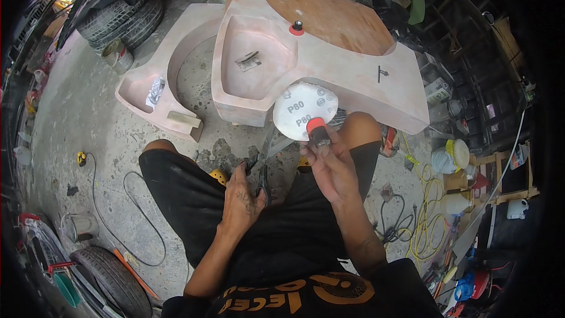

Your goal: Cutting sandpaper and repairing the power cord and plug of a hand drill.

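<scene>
Scissors [263,180]: handles partly hidden by left hand [240,198]. Sandpaper disc [294,106]: lower edge covered by red-and-black cylinder [318,132]. Yellow clogs [218,176]: mostly concealed behind black shorts [176,182]. Black shirt [282,303]: cut off — lower edge. Dark piece [249,58] in pink panel [235,30]: too small to identify.

Sitting before a board [362,73], right of a tire [109,277], holding scissors [263,161] in the left hand [240,197], sandpaper [305,108] in the right hand [335,169].

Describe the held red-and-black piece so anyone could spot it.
Find the big pink panel, then the right hand on its near side. The small red-and-black piece is in that hand, overlapping a round white disc. Its lookalike stands unheld on the panel.
</scene>
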{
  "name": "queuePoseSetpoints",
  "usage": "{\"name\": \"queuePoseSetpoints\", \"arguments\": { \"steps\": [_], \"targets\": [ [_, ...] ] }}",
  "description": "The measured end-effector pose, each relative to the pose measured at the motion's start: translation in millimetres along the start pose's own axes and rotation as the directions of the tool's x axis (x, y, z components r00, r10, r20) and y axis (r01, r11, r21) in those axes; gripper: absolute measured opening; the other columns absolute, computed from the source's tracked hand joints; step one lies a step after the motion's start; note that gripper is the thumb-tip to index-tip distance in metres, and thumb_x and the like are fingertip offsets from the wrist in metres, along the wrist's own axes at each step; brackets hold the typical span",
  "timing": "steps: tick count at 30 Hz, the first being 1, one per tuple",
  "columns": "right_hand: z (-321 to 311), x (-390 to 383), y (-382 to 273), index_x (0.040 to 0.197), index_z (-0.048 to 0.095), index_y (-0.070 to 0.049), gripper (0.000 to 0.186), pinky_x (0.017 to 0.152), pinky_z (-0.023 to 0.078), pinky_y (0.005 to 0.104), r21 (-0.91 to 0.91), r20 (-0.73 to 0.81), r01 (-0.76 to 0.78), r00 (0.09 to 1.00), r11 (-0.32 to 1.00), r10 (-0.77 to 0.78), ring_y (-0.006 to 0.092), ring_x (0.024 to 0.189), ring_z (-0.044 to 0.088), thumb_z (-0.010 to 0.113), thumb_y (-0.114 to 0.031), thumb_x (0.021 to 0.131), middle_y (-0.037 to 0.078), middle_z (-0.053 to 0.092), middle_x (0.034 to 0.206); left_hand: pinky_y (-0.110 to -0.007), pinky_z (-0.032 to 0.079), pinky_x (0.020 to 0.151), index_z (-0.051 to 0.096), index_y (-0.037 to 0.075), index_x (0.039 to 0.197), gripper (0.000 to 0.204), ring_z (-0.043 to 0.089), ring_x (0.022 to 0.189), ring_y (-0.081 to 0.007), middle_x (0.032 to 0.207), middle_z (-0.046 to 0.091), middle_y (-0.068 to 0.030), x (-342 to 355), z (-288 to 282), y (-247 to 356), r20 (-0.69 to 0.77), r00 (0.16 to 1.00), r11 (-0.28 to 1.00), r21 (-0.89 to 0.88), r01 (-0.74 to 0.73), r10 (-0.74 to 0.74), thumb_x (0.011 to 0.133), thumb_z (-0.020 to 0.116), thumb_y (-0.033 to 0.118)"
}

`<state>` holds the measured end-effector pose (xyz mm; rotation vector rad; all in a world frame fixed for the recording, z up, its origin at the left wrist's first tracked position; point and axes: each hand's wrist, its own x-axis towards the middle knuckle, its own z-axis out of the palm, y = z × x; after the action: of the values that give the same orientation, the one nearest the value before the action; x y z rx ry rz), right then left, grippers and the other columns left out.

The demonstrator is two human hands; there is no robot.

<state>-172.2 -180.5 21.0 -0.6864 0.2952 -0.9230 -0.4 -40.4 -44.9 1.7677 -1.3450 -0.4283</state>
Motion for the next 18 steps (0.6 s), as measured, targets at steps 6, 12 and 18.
{"name": "queuePoseSetpoints", "arguments": {
  "steps": [6, 12, 18],
  "targets": [
    [9, -2, 4, 0.134, 0.056, -0.004, 0.041, 0.101, 0.052, 0.0402, -0.009, 0.032, -0.029, 0.999, 1.000, 0.030, 0.0237, 0.115, 0.065, 0.068, 0.000, 0.096, 0.013, 0.064, 0.125, -0.040, 0.054, 0.080, 0.052, -0.009, 0.123, 0.048, 0.069, 0.090, -0.0327, 0.101, 0.068, -0.0225, 1, -4, 5, 0.078, 0.997, 0.984, -0.176, 0.022, -0.009, 0.086, 0.077, 0.008],
    [14, -11, 8, 0.137, 0.053, 0.002, 0.052, 0.101, 0.053, 0.0384, -0.327, -0.008, -0.036, 0.999, 0.944, 0.035, 0.0225, 0.113, 0.065, 0.073, 0.006, 0.089, 0.015, 0.065, 0.123, -0.034, 0.053, 0.066, 0.046, -0.015, 0.133, 0.059, 0.069, 0.071, -0.0243, 0.095, 0.068, -0.0230, 8, -21, 17, 0.238, 0.969, 0.939, -0.318, 0.134, -0.058, 0.080, 0.071, -0.003],
    [9, -15, 2, 0.128, 0.062, 0.005, 0.045, 0.104, 0.053, 0.0335, -0.478, 0.048, -0.047, 0.996, 0.877, 0.079, 0.0195, 0.114, 0.067, 0.076, 0.009, 0.086, 0.015, 0.067, 0.122, -0.036, 0.053, 0.064, 0.048, -0.012, 0.133, 0.060, 0.071, 0.070, -0.0290, 0.089, 0.070, -0.0226, 18, -46, 38, 0.295, 0.955, 0.959, -0.258, 0.116, -0.037, 0.079, 0.072, -0.002]
  ]
}}
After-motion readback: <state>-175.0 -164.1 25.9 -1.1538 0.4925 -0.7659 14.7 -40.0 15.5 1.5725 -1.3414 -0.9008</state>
